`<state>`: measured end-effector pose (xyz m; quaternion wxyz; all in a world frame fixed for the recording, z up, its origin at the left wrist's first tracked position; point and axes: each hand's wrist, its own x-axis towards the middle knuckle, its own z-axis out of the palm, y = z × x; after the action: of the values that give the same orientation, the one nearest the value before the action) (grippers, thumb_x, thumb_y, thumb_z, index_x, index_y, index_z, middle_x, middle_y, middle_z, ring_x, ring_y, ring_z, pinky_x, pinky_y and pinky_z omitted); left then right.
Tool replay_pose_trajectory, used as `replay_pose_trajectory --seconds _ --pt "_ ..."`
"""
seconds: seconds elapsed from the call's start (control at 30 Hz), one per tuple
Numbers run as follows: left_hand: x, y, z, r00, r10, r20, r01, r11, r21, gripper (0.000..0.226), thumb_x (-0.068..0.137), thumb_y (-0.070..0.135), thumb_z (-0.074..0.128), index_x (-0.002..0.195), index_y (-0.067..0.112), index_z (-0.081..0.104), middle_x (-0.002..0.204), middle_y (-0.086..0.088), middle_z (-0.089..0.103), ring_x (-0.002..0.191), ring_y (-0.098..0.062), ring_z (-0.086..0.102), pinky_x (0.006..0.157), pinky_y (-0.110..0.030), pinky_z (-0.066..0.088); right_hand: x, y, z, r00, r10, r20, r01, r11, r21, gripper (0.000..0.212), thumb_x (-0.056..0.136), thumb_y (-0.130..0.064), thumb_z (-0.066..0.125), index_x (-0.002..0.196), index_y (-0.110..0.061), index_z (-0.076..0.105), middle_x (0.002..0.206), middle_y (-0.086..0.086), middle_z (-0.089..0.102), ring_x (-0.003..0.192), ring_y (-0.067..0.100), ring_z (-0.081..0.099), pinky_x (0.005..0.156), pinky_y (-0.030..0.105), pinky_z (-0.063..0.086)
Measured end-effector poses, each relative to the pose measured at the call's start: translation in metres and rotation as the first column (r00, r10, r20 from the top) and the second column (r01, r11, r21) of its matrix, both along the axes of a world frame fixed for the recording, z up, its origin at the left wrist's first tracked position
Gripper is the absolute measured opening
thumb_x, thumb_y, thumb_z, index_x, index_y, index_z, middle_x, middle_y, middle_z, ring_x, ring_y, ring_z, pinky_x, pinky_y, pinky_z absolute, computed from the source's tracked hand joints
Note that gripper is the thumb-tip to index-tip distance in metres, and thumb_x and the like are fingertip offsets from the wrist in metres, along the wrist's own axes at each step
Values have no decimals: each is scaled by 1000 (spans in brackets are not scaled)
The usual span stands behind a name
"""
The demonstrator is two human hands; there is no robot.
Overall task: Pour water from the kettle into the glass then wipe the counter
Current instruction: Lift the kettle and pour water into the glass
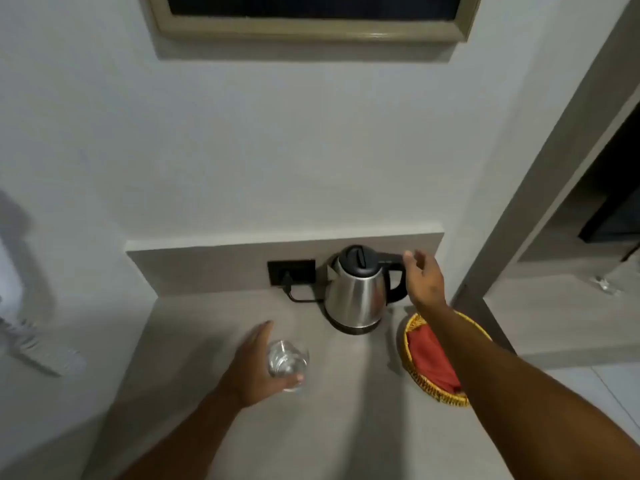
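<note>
A steel kettle [356, 292] with a black lid and black handle stands on its base at the back of the grey counter [346, 427]. My right hand [424, 277] hovers just right of the handle, fingers spread, not touching it. A clear glass [286, 364] stands upright on the counter in front of the kettle, to its left. My left hand [254, 367] wraps around the glass from the left, thumb at its front. A red cloth [431, 358] lies in a yellow wicker basket [410, 362] to the right, partly hidden by my right forearm.
A black wall socket [291, 271] with the kettle's plug and cord sits left of the kettle. A white wall rises behind the counter, with a framed panel [311, 29] above. To the right stands a grey partition [540, 209] with a lower shelf beyond it.
</note>
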<state>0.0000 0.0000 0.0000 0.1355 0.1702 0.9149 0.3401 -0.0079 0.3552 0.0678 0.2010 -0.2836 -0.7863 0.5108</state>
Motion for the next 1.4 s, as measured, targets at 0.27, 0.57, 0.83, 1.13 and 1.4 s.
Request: replay_pose_trajectory --seconds 0.27,0.57,0.83,1.13,1.4 --pt "6 14 -34 974 180 136 -205 956 208 80 50 23 101 121 30 63 118 9 72 109 -9 69 96 -35 58 -36 4 -6 994 -107 35 112 973 -204 46 99 -51 50 91 -7 65 81 2 60 77 16 55 65 27 42" --pt "9 13 -46 963 199 179 -245 926 288 79 50 15 99 108 54 63 106 27 71 98 -2 71 76 -13 56 -58 7 -19 981 -162 104 178 968 -178 42 91 -49 64 63 -18 55 66 -1 56 63 16 55 56 29 42" --pt "15 16 -40 954 251 164 -291 906 306 78 53 9 101 116 36 64 105 19 71 93 9 68 76 1 46 -53 -19 30 980 199 -7 -192 952 240 42 85 -44 64 64 -8 66 63 17 66 59 25 62 61 42 56" --pt "13 18 -44 949 285 136 -313 909 275 80 49 16 102 119 29 66 104 11 71 96 -10 68 79 -3 48 -23 -100 78 798 600 55 -431 505 748 41 84 -43 66 56 -13 62 53 2 58 52 20 53 60 29 44" --pt "15 15 -43 949 259 180 -302 910 283 71 55 16 99 115 33 63 103 10 71 99 -16 71 77 -15 51 -10 -143 80 691 674 260 -473 151 868 44 86 -46 61 60 -11 63 60 0 57 61 21 54 82 41 44"
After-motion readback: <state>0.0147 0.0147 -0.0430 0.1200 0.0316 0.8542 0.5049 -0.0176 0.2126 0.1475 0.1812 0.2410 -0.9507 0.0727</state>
